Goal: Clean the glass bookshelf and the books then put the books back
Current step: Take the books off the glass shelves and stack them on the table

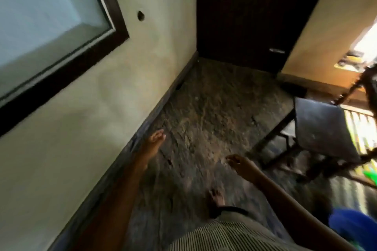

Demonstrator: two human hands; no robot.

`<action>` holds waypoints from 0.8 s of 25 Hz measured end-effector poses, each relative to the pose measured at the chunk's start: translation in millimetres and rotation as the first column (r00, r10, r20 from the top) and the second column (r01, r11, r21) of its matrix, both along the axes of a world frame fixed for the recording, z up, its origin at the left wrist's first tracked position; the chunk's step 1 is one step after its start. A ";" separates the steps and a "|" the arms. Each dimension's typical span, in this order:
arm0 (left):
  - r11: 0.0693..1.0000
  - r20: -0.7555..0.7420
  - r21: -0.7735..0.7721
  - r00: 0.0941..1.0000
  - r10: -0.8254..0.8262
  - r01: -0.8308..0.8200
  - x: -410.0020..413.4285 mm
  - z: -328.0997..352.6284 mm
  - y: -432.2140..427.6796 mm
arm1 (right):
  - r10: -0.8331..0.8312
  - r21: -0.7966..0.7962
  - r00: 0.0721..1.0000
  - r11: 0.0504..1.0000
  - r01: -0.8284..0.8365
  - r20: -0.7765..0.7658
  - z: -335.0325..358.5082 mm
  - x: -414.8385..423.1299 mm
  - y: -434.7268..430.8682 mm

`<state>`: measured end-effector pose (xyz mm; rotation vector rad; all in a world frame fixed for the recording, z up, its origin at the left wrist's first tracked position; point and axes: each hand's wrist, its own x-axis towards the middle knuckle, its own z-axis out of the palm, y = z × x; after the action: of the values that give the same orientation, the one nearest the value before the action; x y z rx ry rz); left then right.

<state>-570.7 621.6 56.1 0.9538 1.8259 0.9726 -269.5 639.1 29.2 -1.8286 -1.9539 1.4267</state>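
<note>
Motion blur throughout. Both arms reach out over the floor (pixel 204 108): left hand (pixel 156 136) and right hand (pixel 237 162), fingers loosely curled, gripping nothing. A dark-framed glass panel (pixel 47 22), possibly the bookshelf front, sits in the wall (pixel 142 67) upper left, well apart from both hands. A chair (pixel 322 128) stands at right

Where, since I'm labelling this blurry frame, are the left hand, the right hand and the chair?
left hand (pixel 155 138): head view, middle of the hand.
right hand (pixel 238 162): head view, middle of the hand.
chair (pixel 324 128): head view, middle of its dark seat.
</note>
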 end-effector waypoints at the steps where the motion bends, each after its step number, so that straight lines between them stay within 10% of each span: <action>1: 0.999 -0.061 0.024 0.997 0.050 -0.048 -14.0 14.0 19.4 | 0.065 0.009 0.997 0.998 -0.065 -0.052 15.9 -24.3 45.0; 10: 0.776 -0.422 0.600 0.749 0.511 -0.192 -184.6 266.0 122.6 | 0.657 0.575 0.524 0.745 -0.338 -0.543 293.1 -323.4 293.5; 16: 0.632 -0.658 0.753 0.217 0.721 0.186 -285.5 470.0 168.5 | 0.858 0.818 0.101 0.511 -0.263 -0.503 487.2 -464.4 320.1; 20: 0.602 -0.626 0.709 -0.066 0.777 0.367 -340.2 582.4 203.3 | 0.929 0.933 0.089 0.358 0.016 -0.358 598.3 -523.9 350.7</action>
<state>-910.9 824.8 638.5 2.5306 2.9850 1.5561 -793.4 989.7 627.4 0.4023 -1.9224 0.9061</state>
